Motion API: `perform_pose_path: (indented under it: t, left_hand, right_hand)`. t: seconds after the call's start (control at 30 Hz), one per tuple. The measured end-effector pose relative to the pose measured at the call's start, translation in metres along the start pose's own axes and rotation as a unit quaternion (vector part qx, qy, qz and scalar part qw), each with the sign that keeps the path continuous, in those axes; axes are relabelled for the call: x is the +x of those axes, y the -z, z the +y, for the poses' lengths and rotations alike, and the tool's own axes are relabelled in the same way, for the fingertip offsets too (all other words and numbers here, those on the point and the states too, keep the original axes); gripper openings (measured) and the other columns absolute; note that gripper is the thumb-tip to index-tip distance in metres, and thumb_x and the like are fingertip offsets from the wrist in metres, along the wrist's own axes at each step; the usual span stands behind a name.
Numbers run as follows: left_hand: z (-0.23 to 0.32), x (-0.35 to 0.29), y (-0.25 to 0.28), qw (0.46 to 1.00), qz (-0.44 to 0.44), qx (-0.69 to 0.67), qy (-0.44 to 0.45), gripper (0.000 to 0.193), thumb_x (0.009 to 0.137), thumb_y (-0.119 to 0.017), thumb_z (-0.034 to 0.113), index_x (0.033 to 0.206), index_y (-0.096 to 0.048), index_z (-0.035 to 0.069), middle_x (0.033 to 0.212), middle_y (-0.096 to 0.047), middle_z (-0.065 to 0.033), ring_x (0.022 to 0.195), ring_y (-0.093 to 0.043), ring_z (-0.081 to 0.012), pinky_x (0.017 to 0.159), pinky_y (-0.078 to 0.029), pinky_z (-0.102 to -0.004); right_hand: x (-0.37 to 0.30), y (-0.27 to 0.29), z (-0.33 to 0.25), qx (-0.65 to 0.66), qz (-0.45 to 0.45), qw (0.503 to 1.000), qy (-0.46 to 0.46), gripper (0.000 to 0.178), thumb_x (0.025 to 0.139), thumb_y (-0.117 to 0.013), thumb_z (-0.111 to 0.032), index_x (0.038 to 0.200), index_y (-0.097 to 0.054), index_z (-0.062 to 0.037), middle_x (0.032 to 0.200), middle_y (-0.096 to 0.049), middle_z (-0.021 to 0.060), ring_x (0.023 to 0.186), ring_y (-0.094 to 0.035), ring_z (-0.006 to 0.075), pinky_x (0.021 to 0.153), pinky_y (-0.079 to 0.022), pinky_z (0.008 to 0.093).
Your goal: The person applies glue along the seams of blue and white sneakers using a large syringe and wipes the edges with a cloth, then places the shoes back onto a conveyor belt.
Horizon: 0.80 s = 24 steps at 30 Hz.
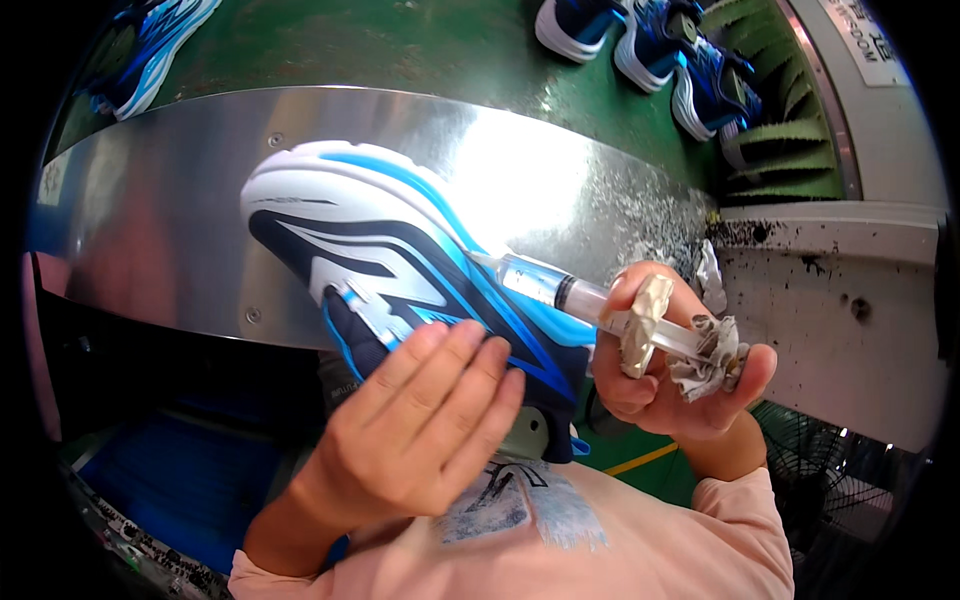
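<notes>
A blue and white running shoe (400, 235) is tilted on its side, its sole turned up and away from me and its toe to the left. My left hand (425, 420) holds it, fingers together across the laces and upper, thumb hidden. In my right hand (660, 350) is a clear plastic syringe (545, 285), its flange and plunger end wrapped in crumpled, whitish tape or cloth. The syringe's tip meets the seam between the upper and the sole near the middle of the shoe. Fingers curl round the barrel, and the thumb sits at the plunger end.
Under the shoe runs a curved metal ledge (160, 210), with dried flecks at its right. Beyond it, a green surface (370, 45) carries several similar shoes (640, 45) at upper right and another shoe (150, 50) at upper left. Green fringed strips (790, 140) hang at the machine opening on the right.
</notes>
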<state>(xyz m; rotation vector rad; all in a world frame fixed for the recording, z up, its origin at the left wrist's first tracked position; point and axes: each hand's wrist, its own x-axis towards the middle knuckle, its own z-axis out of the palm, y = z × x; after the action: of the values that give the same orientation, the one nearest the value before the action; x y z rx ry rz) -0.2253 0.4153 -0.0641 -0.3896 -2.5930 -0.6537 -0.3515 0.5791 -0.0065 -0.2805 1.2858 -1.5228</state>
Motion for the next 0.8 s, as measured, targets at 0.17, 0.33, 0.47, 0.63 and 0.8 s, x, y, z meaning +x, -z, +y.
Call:
perform_pose_path:
  t: [0.17,0.33,0.47,0.63,0.8]
  left_hand:
    - [-0.014,-0.003,0.009,0.999,-0.011,0.029,-0.020,0.017,0.073,-0.051,0.007,0.085,-0.061,-0.001,0.091,-0.060,-0.0163,0.090,-0.057,-0.0326,0.080,-0.046,-0.0445]
    - [-0.020,0.000,0.017,0.997,-0.006,0.076,-0.027,0.015,0.071,-0.055,0.004,0.084,-0.062,0.001,0.089,-0.061,-0.0141,0.088,-0.059,-0.0299,0.078,-0.048,-0.0413]
    - [-0.029,0.007,0.028,0.995,-0.042,0.089,-0.033,0.016,0.071,-0.055,0.006,0.084,-0.061,-0.001,0.088,-0.061,-0.0155,0.088,-0.058,-0.0318,0.078,-0.047,-0.0426]
    - [-0.047,0.016,0.046,0.988,-0.100,0.106,-0.052,0.026,0.078,-0.051,0.017,0.088,-0.059,-0.005,0.089,-0.059,-0.0182,0.090,-0.057,-0.0345,0.080,-0.045,-0.0440]
    - [-0.059,0.029,0.066,0.978,-0.161,0.121,-0.058,0.038,0.080,-0.049,0.028,0.092,-0.057,-0.007,0.093,-0.058,-0.0209,0.092,-0.056,-0.0366,0.082,-0.044,-0.0452]
  right_hand:
    - [-0.015,-0.007,0.004,0.064,0.032,0.995,-0.068,0.109,0.048,-0.059,-0.072,0.121,-0.028,0.0020,0.095,-0.044,0.0044,0.077,-0.042,0.0076,0.064,-0.036,0.0188]
    - [-0.035,0.003,0.025,0.173,-0.014,0.985,-0.018,0.109,0.046,-0.066,-0.066,0.121,-0.028,0.0034,0.099,-0.045,0.0062,0.087,-0.046,0.0084,0.073,-0.039,0.0201]
    - [-0.033,0.013,0.036,0.179,-0.021,0.983,0.025,0.104,0.052,-0.060,-0.068,0.118,-0.029,0.0063,0.086,-0.046,0.0061,0.071,-0.043,0.0064,0.059,-0.036,0.0184]
    - [-0.013,0.029,0.061,0.182,-0.045,0.978,0.090,0.102,0.058,-0.049,-0.074,0.115,-0.030,0.0074,0.072,-0.043,0.0027,0.059,-0.038,0.0055,0.050,-0.030,0.0177]
    - [0.005,0.025,0.076,0.273,-0.062,0.957,0.081,0.099,0.059,-0.055,-0.071,0.116,-0.030,0.0053,0.075,-0.042,0.0030,0.061,-0.037,0.0062,0.051,-0.029,0.0185]
